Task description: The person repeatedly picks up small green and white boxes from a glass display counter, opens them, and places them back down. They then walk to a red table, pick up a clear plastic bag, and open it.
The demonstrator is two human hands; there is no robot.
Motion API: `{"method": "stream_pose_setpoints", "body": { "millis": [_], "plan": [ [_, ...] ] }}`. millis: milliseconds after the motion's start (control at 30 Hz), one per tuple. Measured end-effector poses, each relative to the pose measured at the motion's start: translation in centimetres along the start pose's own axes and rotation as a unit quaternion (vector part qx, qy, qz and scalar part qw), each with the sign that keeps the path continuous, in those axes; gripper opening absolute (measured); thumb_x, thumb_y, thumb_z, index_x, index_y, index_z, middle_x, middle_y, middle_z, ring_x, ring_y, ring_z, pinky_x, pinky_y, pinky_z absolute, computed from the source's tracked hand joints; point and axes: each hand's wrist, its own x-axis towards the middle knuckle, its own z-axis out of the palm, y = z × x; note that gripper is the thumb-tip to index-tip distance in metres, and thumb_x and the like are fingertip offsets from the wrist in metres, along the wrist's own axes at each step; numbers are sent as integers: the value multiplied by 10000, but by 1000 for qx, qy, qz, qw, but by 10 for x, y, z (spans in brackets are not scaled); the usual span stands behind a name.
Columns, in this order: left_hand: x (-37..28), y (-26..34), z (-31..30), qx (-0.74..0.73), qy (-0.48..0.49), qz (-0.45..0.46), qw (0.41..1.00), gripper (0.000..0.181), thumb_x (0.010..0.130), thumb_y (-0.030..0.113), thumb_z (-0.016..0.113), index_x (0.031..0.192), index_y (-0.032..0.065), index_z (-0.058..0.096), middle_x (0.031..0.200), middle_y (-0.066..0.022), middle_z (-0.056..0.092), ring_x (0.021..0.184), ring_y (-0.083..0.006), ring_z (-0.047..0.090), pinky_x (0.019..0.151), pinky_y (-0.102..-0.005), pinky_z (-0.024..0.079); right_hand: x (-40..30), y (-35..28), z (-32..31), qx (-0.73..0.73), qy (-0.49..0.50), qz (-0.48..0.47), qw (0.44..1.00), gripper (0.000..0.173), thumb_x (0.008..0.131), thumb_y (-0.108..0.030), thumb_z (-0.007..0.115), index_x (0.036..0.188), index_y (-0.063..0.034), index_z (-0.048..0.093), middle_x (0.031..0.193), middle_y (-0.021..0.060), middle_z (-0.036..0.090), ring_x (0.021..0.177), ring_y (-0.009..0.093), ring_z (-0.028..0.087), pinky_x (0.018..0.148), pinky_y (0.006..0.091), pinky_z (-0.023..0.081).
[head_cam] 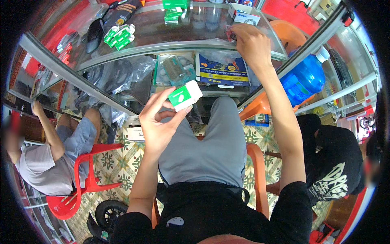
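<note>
My left hand point(160, 119) grips a small green and white cardboard box point(183, 97) between thumb and fingers, above my lap. Over the glass counter top point(182, 30), my right hand point(253, 39) has its fingers on a small red and clear packet point(229, 33); the hand partly hides the packet. Just behind that hand stands a white Koyo box point(243, 15) with a bearing pictured on its front. A loose pile of green and white small boxes point(120, 36) lies on the glass at the left. More green boxes point(173, 13) sit at the back middle.
A dark cap point(95, 35) lies at the counter's left. Parts and a blue printed box point(224, 71) show on the shelf below. A large blue bottle point(303, 80) rests on an orange chair point(259, 106) at right. People sit on both sides: a grey shirt point(38, 170), a black shirt point(335, 158).
</note>
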Motion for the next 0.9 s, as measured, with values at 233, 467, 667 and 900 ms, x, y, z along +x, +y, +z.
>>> {"method": "stream_pose_setpoints", "body": {
  "millis": [233,467,667,900],
  "plan": [
    [10,-1,-8,58,20,17,998,570,749,-57,852,1284,-12,662,1233,-78,611,944,-97,619,696,-225,597,-11,-16,-15,35,25,-11,999,206,771,8,650,945,-46,746,1023,94,749,1019,291,699,875,413,561],
    [55,-5,-35,254,68,138,955,486,784,71,867,1235,-2,701,1092,-78,619,811,-109,617,620,-229,536,-23,-39,-47,89,40,-5,995,192,779,54,667,954,1,724,1019,127,730,1032,324,684,905,430,553],
    [135,-1,-57,426,46,244,870,430,831,282,840,1179,51,740,1130,-137,711,920,-254,680,733,-332,526,-50,-61,-59,136,25,28,990,212,755,79,667,946,0,715,992,125,727,1030,329,675,904,427,537],
    [223,-3,-61,538,3,259,802,376,844,362,805,1074,65,783,996,-200,735,935,-357,690,876,-445,542,-79,-78,-73,159,4,70,985,253,727,82,676,960,-3,723,978,122,725,1033,345,669,888,437,536]
  ]
}}
